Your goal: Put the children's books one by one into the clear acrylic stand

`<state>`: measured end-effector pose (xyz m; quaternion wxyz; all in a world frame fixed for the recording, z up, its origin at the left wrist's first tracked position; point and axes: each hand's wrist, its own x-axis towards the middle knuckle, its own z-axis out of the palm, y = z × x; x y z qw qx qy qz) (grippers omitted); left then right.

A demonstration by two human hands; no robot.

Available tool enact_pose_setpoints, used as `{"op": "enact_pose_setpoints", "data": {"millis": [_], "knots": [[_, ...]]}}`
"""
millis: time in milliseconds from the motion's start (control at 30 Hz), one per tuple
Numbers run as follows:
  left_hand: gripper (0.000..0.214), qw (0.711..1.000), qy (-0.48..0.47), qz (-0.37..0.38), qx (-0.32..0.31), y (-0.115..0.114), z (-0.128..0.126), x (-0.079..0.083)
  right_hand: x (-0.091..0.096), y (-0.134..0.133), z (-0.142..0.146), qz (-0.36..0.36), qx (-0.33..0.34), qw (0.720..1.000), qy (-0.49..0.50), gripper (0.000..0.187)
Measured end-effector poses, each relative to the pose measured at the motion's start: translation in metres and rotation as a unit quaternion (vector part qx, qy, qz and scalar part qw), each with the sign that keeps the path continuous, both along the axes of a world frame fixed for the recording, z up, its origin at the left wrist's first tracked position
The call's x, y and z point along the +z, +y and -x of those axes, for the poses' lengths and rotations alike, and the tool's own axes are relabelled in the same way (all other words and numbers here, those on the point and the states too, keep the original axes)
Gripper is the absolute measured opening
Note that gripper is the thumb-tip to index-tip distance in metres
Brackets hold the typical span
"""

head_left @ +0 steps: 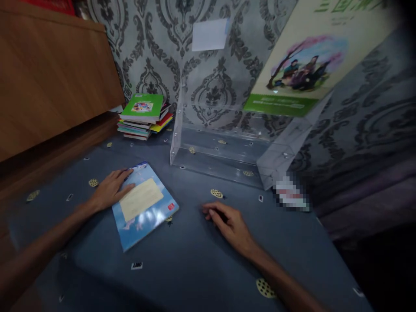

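Observation:
A blue book [141, 197] with a pale yellow panel on its cover lies at an angle on the table. My left hand [112, 188] rests on its upper left edge, fingers stretched out and thumb apart over the cover. To the right of the book, over the tablecloth, is my right hand [227, 221]. Its fingers are loosely bent, with a gap between thumb and fingers and nothing in them. Beyond both hands stands a clear acrylic rack [221, 167], with a large cream and green book [299, 73] leaning in its upper right part.
A stack of books [141, 117] with a green one on top sits at the back left, near a wooden cabinet [55, 73]. The blue patterned tablecloth [182, 268] covers the table. A pixelated item [290, 193] lies right of the rack. Patterned wallpaper [156, 47] is behind.

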<state>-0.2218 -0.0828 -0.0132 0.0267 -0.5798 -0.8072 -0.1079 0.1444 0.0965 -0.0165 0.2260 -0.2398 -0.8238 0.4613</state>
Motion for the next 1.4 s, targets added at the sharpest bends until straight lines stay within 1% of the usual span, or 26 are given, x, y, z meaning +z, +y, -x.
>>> {"op": "enact_pose_setpoints", "data": {"millis": [100,167,233,300,367,400,467,500,533,600,667,733,767,867,933,1067,1200,1300,1400], "knots": [[0.061,0.994,-0.016,0.015,-0.111,0.003,-0.029,0.004,0.002,-0.003,0.000,-0.030,-0.012,0.999,0.016,0.026],[0.055,0.977,-0.018,0.035,-0.208,0.017,-0.051,0.009,0.003,-0.004,0.000,-0.060,-0.029,0.997,0.028,0.024],[0.051,0.950,-0.005,0.057,-0.306,0.042,-0.071,0.015,0.003,-0.002,-0.001,-0.086,-0.049,0.994,0.046,0.023],[0.048,0.919,0.032,0.067,-0.388,0.074,-0.090,0.019,0.002,0.003,-0.003,-0.104,-0.072,0.990,0.069,0.023],[0.044,0.893,0.082,0.047,-0.439,0.109,-0.106,0.023,0.000,0.010,-0.007,-0.116,-0.098,0.985,0.085,0.024],[0.044,0.888,0.107,0.031,-0.446,0.125,-0.112,0.025,-0.002,0.014,-0.010,-0.119,-0.110,0.983,0.086,0.025],[0.043,0.883,0.154,0.016,-0.444,0.151,-0.123,0.028,-0.005,0.021,-0.017,-0.112,-0.130,0.982,0.079,0.025],[0.044,0.881,0.177,0.012,-0.438,0.160,-0.128,0.030,-0.007,0.024,-0.021,-0.103,-0.137,0.982,0.075,0.026],[0.044,0.881,0.199,0.010,-0.430,0.165,-0.134,0.031,-0.009,0.026,-0.025,-0.090,-0.144,0.983,0.073,0.026],[0.042,0.886,0.233,0.008,-0.400,0.165,-0.149,0.033,-0.012,0.029,-0.033,-0.060,-0.150,0.984,0.074,0.027],[0.038,0.906,0.241,0.005,-0.349,0.154,-0.170,0.034,-0.014,0.031,-0.038,-0.037,-0.150,0.984,0.084,0.028],[0.038,0.932,0.215,0.004,-0.292,0.134,-0.197,0.034,-0.016,0.032,-0.042,-0.024,-0.144,0.985,0.094,0.027],[0.042,0.940,0.193,0.008,-0.282,0.124,-0.211,0.034,-0.016,0.032,-0.044,-0.020,-0.141,0.985,0.100,0.027],[0.060,0.946,0.163,0.034,-0.277,0.101,-0.246,0.032,-0.017,0.033,-0.048,-0.014,-0.129,0.985,0.116,0.027],[0.060,0.950,0.160,0.051,-0.264,0.095,-0.259,0.032,-0.017,0.033,-0.050,-0.010,-0.127,0.984,0.122,0.027],[0.040,0.953,0.148,0.067,-0.255,0.096,-0.264,0.034,-0.016,0.032,-0.054,-0.006,-0.121,0.985,0.121,0.029],[0.033,0.954,0.134,0.051,-0.264,0.098,-0.258,0.037,-0.012,0.032,-0.056,-0.003,-0.119,0.986,0.113,0.030],[0.028,0.957,0.090,0.028,-0.273,0.098,-0.250,0.040,-0.008,0.032,-0.057,0.002,-0.115,0.987,0.109,0.029],[0.029,0.958,0.019,0.009,-0.285,0.100,-0.239,0.043,-0.006,0.033,-0.058,0.004,-0.111,0.988,0.105,0.029]]}}
